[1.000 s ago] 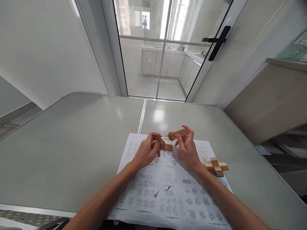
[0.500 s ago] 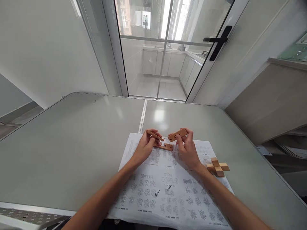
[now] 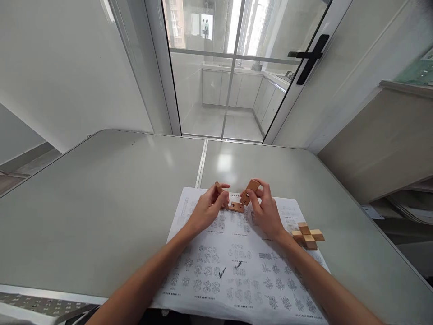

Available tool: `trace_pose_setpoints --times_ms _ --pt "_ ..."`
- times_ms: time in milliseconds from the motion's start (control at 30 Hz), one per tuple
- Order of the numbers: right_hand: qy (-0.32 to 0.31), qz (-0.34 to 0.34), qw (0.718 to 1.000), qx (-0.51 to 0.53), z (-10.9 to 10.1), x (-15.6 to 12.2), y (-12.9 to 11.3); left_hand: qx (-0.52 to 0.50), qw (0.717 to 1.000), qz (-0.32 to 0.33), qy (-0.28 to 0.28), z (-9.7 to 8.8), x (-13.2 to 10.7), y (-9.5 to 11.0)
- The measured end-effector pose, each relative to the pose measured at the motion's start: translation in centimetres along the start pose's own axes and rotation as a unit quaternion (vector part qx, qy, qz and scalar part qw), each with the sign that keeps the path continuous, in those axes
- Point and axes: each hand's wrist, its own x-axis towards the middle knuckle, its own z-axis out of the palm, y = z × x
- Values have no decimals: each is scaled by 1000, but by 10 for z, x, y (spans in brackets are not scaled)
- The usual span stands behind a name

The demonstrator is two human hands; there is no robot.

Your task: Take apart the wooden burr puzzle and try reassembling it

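My right hand (image 3: 264, 205) pinches a flat wooden puzzle piece (image 3: 250, 190) with dark marks, held up at a tilt. My left hand (image 3: 210, 205) is closed round another wooden puzzle piece (image 3: 218, 185), mostly hidden behind its fingers. A third notched piece (image 3: 237, 207) rests on the printed sheet (image 3: 233, 253) between the hands, its left end covered by my left hand. Near my right forearm, a cross-shaped block of joined wooden pieces (image 3: 307, 236) sits on the sheet's right edge.
The sheet bears rows of line drawings and two dark tick marks. It lies on a grey-green table (image 3: 101, 216) with a pale seam (image 3: 202, 162). Beyond the far edge stands a glass door (image 3: 216, 90) with a black handle (image 3: 312, 58).
My right hand has turned its piece more upright. My left hand has rotated, so its piece now points away and is mostly hidden. The cross-shaped block stays put.
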Motion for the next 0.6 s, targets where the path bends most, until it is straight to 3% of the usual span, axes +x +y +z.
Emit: trace_pose_setpoints --times_ms 167,333,467,600 --pt "-27 -19 999 -27 -2 0 -2 140 989 40 -41 0 -4 -2" --pt "-11 -8 1000 -14 -2 -1 -1 276 954 77 -85 3 -9 -11" --pt "8 -2 1000 -14 -1 0 2 335 933 98 -85 3 -10 -14" --pt "-14 -20 998 -58 -1 1 4 379 902 180 -104 1 -8 -13"
